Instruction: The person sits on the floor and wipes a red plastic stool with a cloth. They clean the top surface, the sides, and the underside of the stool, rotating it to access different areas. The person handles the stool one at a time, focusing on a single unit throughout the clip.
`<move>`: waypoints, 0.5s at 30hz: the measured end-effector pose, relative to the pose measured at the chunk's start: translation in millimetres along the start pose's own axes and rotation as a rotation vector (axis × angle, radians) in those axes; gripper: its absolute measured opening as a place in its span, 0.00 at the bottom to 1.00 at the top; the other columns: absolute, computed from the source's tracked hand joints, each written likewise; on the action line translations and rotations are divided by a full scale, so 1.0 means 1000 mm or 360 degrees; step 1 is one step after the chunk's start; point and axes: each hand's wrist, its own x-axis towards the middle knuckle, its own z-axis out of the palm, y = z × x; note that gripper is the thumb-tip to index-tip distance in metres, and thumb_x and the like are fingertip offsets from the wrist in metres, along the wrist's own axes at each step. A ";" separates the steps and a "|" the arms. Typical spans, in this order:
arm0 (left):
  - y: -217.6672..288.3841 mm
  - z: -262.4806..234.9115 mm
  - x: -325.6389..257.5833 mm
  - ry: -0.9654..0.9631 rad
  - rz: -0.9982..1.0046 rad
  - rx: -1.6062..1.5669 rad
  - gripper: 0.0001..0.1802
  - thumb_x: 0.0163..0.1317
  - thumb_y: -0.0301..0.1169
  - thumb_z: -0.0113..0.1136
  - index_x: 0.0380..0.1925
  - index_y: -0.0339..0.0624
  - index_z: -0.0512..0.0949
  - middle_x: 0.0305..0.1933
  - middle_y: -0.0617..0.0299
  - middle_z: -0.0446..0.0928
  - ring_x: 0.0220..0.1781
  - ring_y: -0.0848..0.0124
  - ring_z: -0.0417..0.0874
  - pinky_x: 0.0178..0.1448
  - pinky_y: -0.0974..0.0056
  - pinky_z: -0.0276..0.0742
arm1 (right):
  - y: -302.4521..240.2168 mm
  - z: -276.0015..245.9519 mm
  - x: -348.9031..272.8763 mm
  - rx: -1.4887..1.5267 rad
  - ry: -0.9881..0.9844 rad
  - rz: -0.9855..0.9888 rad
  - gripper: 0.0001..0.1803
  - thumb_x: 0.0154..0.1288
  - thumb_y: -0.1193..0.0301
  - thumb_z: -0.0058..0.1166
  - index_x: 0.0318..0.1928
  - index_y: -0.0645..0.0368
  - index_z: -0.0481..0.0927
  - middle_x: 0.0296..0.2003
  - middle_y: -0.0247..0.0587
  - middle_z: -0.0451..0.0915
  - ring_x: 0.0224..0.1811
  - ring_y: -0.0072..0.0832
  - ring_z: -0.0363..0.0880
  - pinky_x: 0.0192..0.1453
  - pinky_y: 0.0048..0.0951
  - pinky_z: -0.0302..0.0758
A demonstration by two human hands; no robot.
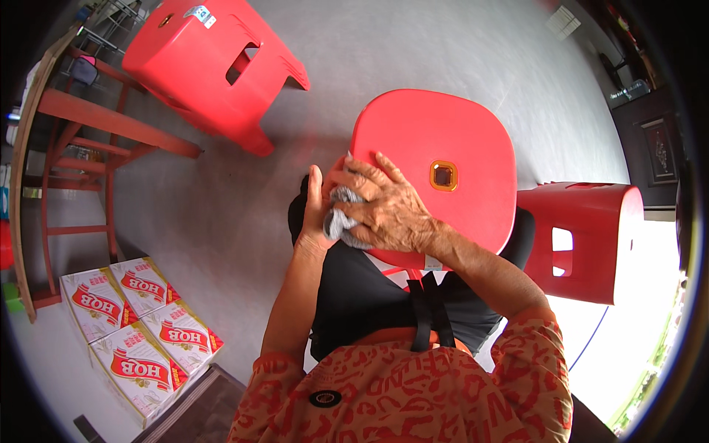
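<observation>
A red plastic stool [413, 133], with a gold-rimmed square hole in its seat, stands between my knees. My right hand [388, 210] presses a crumpled grey cloth [340, 221] against the left rim of the seat, its fingers bent over the cloth. My left hand [316, 210] is at the same rim, just left of the cloth, with its thumb pointing up. The cloth and my right hand cover most of its fingers, so its grip does not show.
Another red stool [199, 59] lies tipped at the far left, and a third red stool [576, 236] lies on its side at the right. White-and-red cartons [140, 325] are at the lower left, beside a reddish wooden frame [111, 122]. Grey floor [221, 214] lies between.
</observation>
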 end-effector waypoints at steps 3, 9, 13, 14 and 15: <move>-0.003 -0.001 0.004 -0.0020 0.0073 0.0125 0.46 0.63 0.71 0.30 0.67 0.46 0.62 0.67 0.57 0.67 0.68 0.60 0.68 0.69 0.54 0.66 | 0.020 0.009 0.021 -0.0219 0.0142 0.0085 0.20 0.51 0.59 0.60 0.46 0.47 0.83 0.59 0.38 0.71 0.69 0.41 0.62 0.73 0.55 0.55; -0.005 -0.006 0.004 -0.0139 0.0093 0.0173 0.43 0.66 0.65 0.38 0.70 0.46 0.54 0.71 0.61 0.59 0.72 0.66 0.60 0.72 0.56 0.57 | 0.065 0.007 0.062 -0.0502 0.0308 0.0298 0.19 0.55 0.55 0.56 0.47 0.45 0.82 0.52 0.40 0.76 0.61 0.42 0.70 0.68 0.55 0.60; -0.008 -0.005 0.004 -0.0168 0.0181 0.0304 0.40 0.67 0.53 0.51 0.71 0.45 0.52 0.68 0.60 0.62 0.70 0.67 0.62 0.73 0.58 0.56 | 0.087 -0.004 0.077 -0.0509 0.0255 0.0559 0.18 0.57 0.58 0.54 0.46 0.48 0.82 0.50 0.41 0.76 0.54 0.41 0.75 0.62 0.50 0.68; -0.008 -0.004 0.004 -0.0138 0.0180 0.0309 0.40 0.67 0.49 0.55 0.72 0.45 0.51 0.67 0.59 0.63 0.69 0.67 0.62 0.73 0.59 0.54 | 0.092 -0.008 0.079 -0.0528 0.0200 0.0651 0.17 0.58 0.57 0.53 0.46 0.48 0.81 0.50 0.41 0.77 0.52 0.42 0.76 0.59 0.50 0.70; -0.007 -0.003 0.003 -0.0107 0.0171 0.0287 0.41 0.64 0.39 0.61 0.72 0.44 0.51 0.65 0.58 0.65 0.69 0.67 0.63 0.73 0.60 0.56 | 0.097 -0.013 0.081 -0.0546 0.0144 0.0744 0.17 0.59 0.57 0.52 0.46 0.49 0.81 0.49 0.42 0.77 0.51 0.42 0.77 0.57 0.49 0.72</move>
